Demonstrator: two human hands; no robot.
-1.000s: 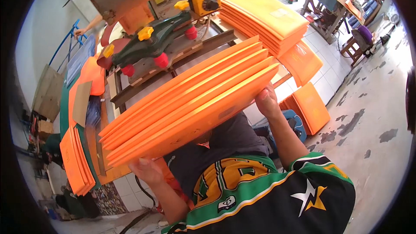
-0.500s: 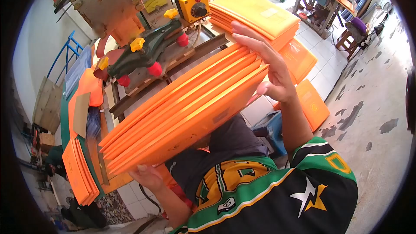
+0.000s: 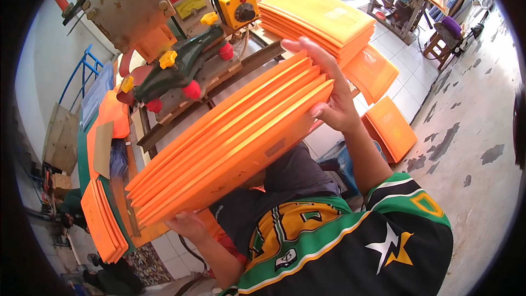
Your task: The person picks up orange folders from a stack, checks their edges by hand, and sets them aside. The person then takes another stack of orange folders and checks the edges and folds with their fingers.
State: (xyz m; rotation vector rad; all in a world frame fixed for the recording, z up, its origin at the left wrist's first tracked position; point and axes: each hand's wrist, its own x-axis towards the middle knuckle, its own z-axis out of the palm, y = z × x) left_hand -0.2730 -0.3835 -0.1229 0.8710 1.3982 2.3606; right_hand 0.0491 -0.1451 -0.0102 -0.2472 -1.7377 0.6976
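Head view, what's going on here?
The person's right hand spans the right end of an orange bundle, thumb on the near face. The left hand is at its lower left corner, fingers partly hidden. The bundle is held up in front of a machine; a taller orange stack stands beyond, to the right.

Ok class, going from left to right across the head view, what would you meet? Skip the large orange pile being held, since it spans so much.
Small orange stack at the lower left → left hand → yellow control box → right hand → orange stack at the lower right.
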